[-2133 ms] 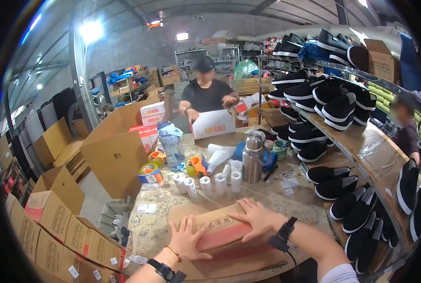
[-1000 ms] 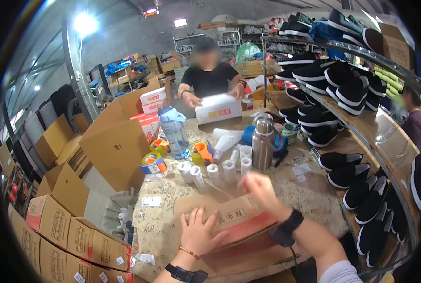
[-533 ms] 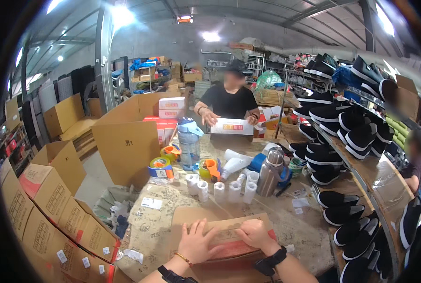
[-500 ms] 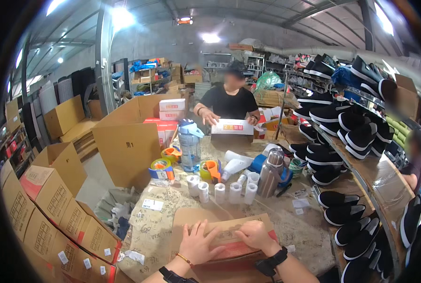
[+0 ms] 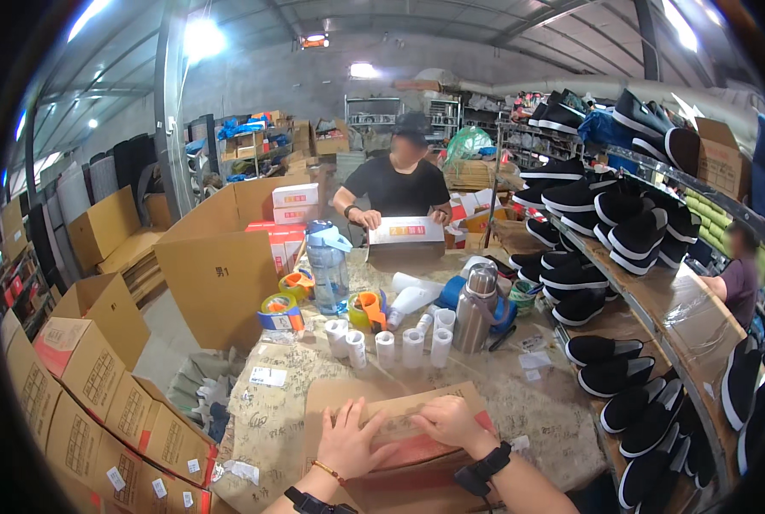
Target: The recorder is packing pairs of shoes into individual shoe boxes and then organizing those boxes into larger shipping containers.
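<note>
left grip [image 5: 348, 441], splayed flat, seemingly steadies the red-banded cardboard box [image 5: 425, 450] beneath both grips; right grip [image 5: 449, 421] curls over it, any hold hidden. white paper rolls [image 5: 412, 349] stand just beyond, presumably for reach.

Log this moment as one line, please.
left hand: spread on brown box | right hand: curled over it | ahead: white rolls, steel flask | across table: person touching white box

Shoe packing workshop: racked black shoes [image 5: 635, 240], stacked cartons [image 5: 87, 415], tape dispensers [image 5: 368, 310], metal roof.
</note>
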A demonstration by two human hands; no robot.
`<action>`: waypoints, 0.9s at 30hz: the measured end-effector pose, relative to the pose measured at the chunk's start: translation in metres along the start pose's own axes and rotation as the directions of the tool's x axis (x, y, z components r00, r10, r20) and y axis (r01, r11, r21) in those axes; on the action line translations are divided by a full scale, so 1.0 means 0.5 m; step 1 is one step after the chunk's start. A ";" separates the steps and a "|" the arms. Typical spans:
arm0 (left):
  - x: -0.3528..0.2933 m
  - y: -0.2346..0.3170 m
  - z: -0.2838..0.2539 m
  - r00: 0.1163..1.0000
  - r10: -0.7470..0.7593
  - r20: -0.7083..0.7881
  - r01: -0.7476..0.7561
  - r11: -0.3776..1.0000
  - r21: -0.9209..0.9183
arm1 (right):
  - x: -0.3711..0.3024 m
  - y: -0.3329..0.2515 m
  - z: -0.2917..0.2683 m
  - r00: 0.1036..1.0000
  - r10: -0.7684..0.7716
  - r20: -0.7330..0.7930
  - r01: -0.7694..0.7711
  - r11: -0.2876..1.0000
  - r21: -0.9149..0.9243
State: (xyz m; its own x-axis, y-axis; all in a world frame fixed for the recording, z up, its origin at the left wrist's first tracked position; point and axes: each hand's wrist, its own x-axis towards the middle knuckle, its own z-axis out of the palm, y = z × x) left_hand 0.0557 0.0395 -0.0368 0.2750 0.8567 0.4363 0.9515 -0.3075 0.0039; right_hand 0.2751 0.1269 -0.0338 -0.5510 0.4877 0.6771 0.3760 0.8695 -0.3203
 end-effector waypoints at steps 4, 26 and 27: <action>0.002 0.002 -0.007 1.000 -0.003 0.007 0.003 1.000 -0.005 | 0.003 -0.002 -0.001 1.000 0.000 0.012 0.000 1.000 -0.023; 0.001 -0.002 -0.003 1.000 -0.018 0.024 0.018 1.000 -0.017 | -0.039 0.026 -0.049 0.783 0.615 -0.095 -0.415 0.630 0.656; 0.002 -0.002 -0.001 1.000 -0.018 0.023 0.018 1.000 -0.018 | -0.048 0.030 -0.080 0.718 0.656 -0.234 -0.366 0.641 0.675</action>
State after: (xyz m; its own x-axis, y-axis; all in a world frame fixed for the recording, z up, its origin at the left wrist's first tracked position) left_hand 0.0551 0.0405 -0.0360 0.2612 0.8713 0.4155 0.9537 -0.2994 0.0284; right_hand 0.3235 0.1252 -0.0284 0.0257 0.9021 0.4309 -0.0599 0.4316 -0.9001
